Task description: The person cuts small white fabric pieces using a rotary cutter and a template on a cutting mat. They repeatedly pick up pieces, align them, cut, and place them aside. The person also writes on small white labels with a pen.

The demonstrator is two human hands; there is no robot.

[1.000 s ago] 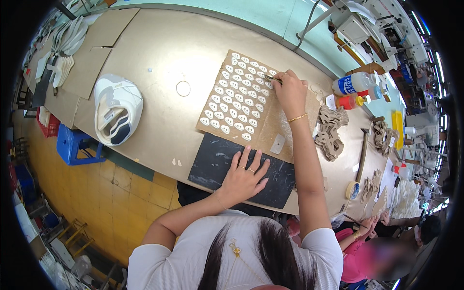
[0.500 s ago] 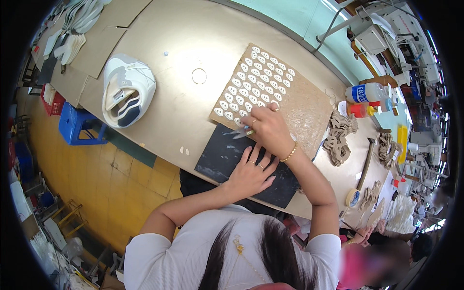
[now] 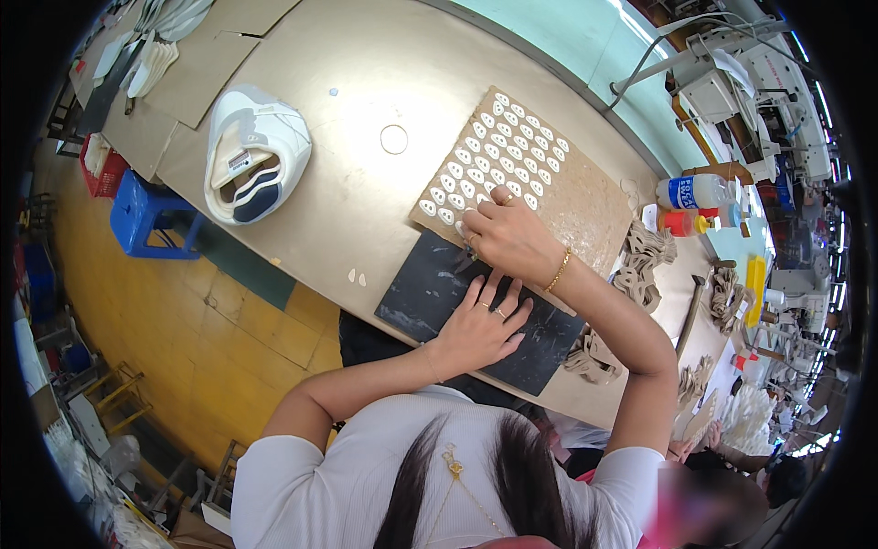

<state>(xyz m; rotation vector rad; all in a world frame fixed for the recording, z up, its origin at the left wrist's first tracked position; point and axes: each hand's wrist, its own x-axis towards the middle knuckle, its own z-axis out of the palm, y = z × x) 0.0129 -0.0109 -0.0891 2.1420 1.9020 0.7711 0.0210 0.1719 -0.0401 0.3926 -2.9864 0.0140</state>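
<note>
My left hand (image 3: 476, 331) lies palm down with fingers spread on a black board (image 3: 425, 282) at the table's near edge. Just beyond its fingertips, my right hand (image 3: 512, 240) is closed round small scissors (image 3: 467, 260); only a bit of their metal shows under the fist. That hand hovers over the seam between the black board and a tan sheet (image 3: 585, 206). Rows of small white rounded-triangle pieces (image 3: 498, 151), each with dark holes, cover the sheet's left part. Its right part is bare and shiny.
A white shoe (image 3: 259, 156) stands at the left on the table (image 3: 347, 220), near a ring (image 3: 394, 139) and two tiny white pieces (image 3: 358, 277). Brown cut parts (image 3: 645, 270), a hammer (image 3: 692, 311) and a bottle (image 3: 697, 192) are at right. A co-worker sits lower right.
The scissors' blades, which pointed left over the black board, are now mostly hidden under my right hand. My right elbow has swung outward to the right. The left hand stays on the board.
</note>
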